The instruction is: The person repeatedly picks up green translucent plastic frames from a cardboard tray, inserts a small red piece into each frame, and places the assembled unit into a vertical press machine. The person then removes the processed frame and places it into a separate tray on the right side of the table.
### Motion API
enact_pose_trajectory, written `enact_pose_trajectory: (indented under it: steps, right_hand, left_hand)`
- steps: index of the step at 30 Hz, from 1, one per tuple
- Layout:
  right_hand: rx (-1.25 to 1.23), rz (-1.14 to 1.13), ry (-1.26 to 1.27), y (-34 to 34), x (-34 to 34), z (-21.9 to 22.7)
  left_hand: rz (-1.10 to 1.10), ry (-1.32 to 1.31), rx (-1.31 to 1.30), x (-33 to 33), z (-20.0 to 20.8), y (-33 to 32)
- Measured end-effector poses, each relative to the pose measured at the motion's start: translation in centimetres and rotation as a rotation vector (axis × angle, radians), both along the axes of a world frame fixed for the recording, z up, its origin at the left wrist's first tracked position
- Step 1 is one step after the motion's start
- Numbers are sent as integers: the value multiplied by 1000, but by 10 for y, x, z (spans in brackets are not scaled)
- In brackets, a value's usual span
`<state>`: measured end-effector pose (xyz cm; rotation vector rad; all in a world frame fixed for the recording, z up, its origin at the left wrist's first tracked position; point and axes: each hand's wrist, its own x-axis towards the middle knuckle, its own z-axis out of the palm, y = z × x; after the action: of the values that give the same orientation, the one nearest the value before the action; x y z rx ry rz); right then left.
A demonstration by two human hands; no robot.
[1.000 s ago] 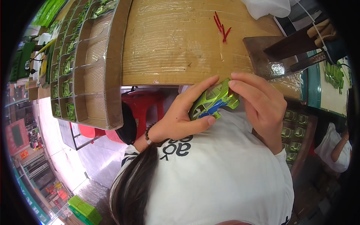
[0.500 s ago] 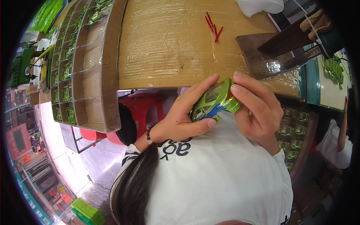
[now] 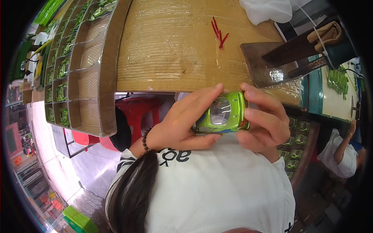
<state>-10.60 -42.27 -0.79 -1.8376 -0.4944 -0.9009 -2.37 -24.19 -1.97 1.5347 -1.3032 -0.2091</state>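
Between my two hands, just off the table's near edge, is a shiny green toy car body (image 3: 234,106) with window openings and a touch of blue along its lower side. My left hand (image 3: 184,118), a beaded bracelet at its wrist, grips the car's left end, with the thumb beneath and the fingers above. My right hand (image 3: 268,118) holds the other end, fingertips pressed on its right edge. The roof side now faces up. Parts of the car are hidden under the fingers.
A divided cardboard tray (image 3: 91,73) of green car bodies stands on the left. Several thin red pieces (image 3: 219,33) lie on the tape-covered table (image 3: 167,50). At right, a soldering-iron-like tool (image 3: 311,66) rests over a brown plate (image 3: 256,58). A co-worker's white sleeve (image 3: 334,151) shows far right.
The toy car body has been turned in my hands, from its blue-marked side to its roof. My right fingers have shifted along its edge. The whole view has moved slightly.
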Motion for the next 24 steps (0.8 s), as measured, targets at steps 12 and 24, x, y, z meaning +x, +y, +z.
enact_pose_trajectory:
  steps: [12,24]
  right_hand:
    - [98,87,28,3,7,-4]
    - [-280,-33,102,-2,7,-2]
  left_hand:
    - [77,-164,-107,2,-8,-2]
    - [-156,497,-149,-11,-33,1]
